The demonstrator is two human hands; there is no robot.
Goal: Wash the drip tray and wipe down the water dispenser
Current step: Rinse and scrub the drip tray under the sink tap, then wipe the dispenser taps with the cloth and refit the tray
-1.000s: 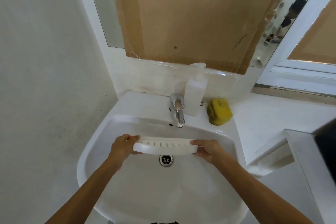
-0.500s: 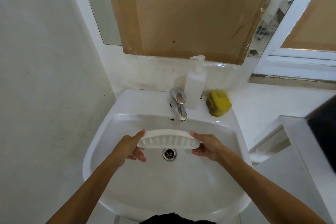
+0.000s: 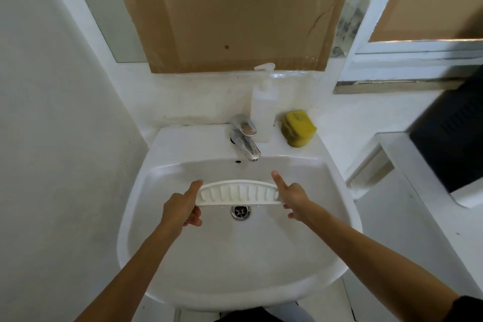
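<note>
We grip the white slotted plastic drip tray (image 3: pixel 239 193) by its ends, left hand (image 3: pixel 180 206) and right hand (image 3: pixel 294 197), over the white ceramic sink (image 3: pixel 146 178). Best we keep it tilted beneath the chrome tap (image 3: pixel 245 142).

Open basin (image 3: pixel 209 256) below, faucet (image 3: pixel 245 144) ahead — bottle (image 3: pixel 262 110), sponge (image 3: pixel 298 128) behind (ledge).

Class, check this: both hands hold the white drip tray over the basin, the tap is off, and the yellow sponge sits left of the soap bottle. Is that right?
One detail is wrong. In the head view the sponge sits right of the soap bottle, not left. The rest stands: left hand and right hand hold the drip tray over the basin, and no water runs from the tap.
</note>
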